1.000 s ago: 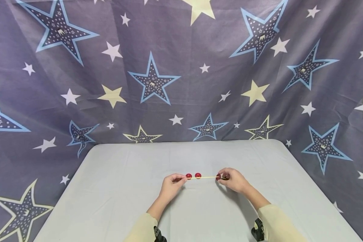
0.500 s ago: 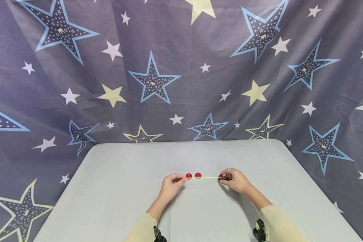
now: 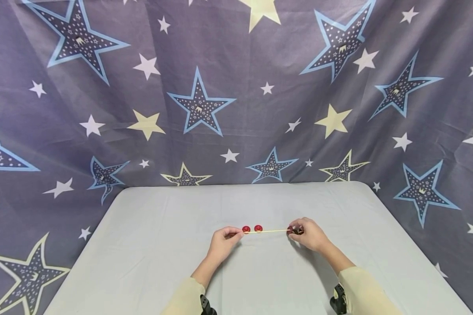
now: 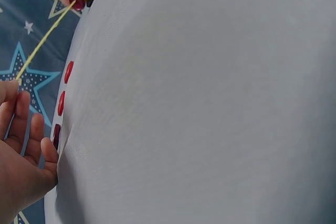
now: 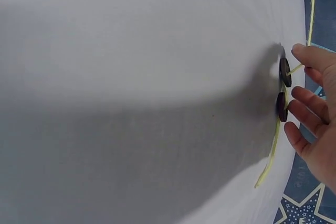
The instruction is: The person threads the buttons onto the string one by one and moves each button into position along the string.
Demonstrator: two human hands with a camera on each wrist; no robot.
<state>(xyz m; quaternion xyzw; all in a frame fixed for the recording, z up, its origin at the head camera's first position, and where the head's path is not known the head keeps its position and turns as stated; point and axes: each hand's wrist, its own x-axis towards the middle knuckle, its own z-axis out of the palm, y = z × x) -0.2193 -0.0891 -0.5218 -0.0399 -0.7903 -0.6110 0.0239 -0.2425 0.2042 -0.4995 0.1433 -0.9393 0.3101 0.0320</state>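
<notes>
My left hand point(image 3: 221, 244) pinches one end of a thin yellow string point(image 3: 270, 231) between thumb and forefinger. The string runs taut to my right hand point(image 3: 310, 235), which pinches a dark red button point(image 4: 77, 3) threaded on it. Beyond that, in the right wrist view, a black button point(image 5: 285, 72) and a dark purple button point(image 5: 282, 107) are on the string, whose loose tail point(image 5: 268, 169) trails over the cloth. Two bright red buttons, one left point(image 3: 246, 229) and one right point(image 3: 258, 228), lie between the hands. Another dark button point(image 4: 56, 136) lies by my left fingers.
A pale cloth point(image 3: 181, 214) covers the table. A star-patterned curtain point(image 3: 220, 65) stands behind it and along both sides.
My right hand has moved a little to the right with the dark red button, and more yellow string shows between the hands. My left hand has stayed in place.
</notes>
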